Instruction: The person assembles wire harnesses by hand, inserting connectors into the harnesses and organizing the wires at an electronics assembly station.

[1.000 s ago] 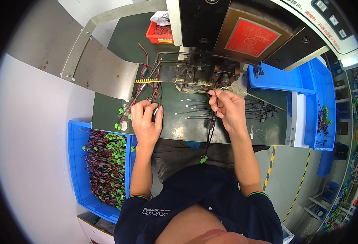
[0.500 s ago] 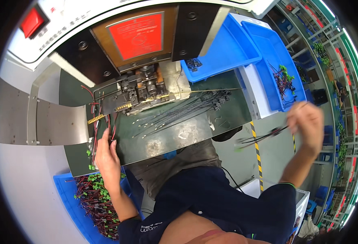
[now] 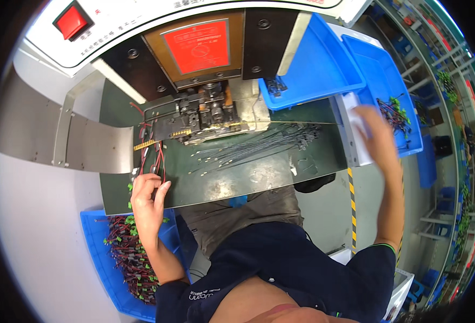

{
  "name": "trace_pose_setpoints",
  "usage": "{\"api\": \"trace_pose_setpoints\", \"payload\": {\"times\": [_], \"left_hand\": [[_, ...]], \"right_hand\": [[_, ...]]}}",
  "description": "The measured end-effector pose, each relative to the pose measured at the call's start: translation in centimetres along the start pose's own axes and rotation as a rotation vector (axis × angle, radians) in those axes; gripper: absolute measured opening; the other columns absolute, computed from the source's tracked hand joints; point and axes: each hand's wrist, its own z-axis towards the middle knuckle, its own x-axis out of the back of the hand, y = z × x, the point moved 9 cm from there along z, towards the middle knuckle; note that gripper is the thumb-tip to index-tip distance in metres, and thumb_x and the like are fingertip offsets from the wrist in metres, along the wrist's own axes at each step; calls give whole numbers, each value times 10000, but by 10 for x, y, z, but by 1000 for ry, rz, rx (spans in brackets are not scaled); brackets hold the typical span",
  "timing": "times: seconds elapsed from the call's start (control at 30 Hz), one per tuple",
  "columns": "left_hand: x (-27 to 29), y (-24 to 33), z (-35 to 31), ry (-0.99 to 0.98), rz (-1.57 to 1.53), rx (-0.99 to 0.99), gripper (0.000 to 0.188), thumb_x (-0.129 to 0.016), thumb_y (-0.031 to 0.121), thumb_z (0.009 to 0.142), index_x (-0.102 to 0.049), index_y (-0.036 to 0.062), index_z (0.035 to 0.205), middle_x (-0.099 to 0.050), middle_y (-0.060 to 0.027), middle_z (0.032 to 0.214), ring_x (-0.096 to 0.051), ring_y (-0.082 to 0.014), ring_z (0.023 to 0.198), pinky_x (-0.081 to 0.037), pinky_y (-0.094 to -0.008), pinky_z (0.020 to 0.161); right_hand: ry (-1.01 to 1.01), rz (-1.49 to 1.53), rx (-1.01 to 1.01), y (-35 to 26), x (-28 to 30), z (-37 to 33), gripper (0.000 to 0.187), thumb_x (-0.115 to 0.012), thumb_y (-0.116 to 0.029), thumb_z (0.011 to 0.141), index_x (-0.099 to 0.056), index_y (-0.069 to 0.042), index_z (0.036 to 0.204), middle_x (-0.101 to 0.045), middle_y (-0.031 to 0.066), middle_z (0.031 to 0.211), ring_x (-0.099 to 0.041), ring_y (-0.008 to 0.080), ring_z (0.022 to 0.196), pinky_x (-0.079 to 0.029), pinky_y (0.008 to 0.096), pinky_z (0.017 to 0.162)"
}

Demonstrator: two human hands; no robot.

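At the left end of the green worktable [image 3: 186, 189], my left hand [image 3: 148, 199] has its fingers curled onto a few red-and-black wires [image 3: 158, 159], thumb against them. Green connectors show beside that hand. My right hand [image 3: 376, 137] is smeared by motion over the white edge between the table and the right blue tray [image 3: 412, 144]; nothing can be made out in its fingers. Thin black wires [image 3: 259, 146] with small metal tips lie spread across the table. Behind them stands a press machine [image 3: 210, 110], with a strip of brass terminals [image 3: 144, 145] at its left.
Below the table's left end, a blue bin [image 3: 94, 237] holds many red-and-black wires with green connectors. More such wires [image 3: 393, 116] lie in the right tray. Another blue tray [image 3: 318, 67] holds black parts [image 3: 275, 86]. A curved metal chute [image 3: 97, 148] stands at left.
My right hand has moved left and up, toward the table; the dark wire it held no longer shows. My left hand's fingers have curled in on the wires. The whole view has shifted slightly.
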Motion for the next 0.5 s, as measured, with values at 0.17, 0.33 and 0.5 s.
{"api": "trace_pose_setpoints", "payload": {"times": [0.17,0.33,0.5], "left_hand": [[3,-12,4,5,-80,98,109,-714,5,862,-655,-32,946,-648,-108,845,-613,-214,772,-482,-310,711],[41,-32,-23,122,-474,264,128,-667,-11,924,-672,-38,1048,-680,-42,863,-607,-92,746,-482,-220,669],[83,-32,-35,342,-680,153,110,-618,-64,931,-635,-46,1038,-695,-145,874,-646,-157,728,-508,-248,624]], "right_hand": [[-117,55,520,-131,-122,-7,178,-658,-122,781,-674,-74,952,-644,32,947,-632,196,902,-500,315,747],[-178,-112,712,-185,-169,0,153,-656,-133,703,-641,-48,829,-601,45,829,-605,205,812,-481,321,716],[-293,-98,675,-176,-155,9,170,-653,-107,710,-587,-32,847,-569,99,861,-668,222,753,-559,364,550]]}}
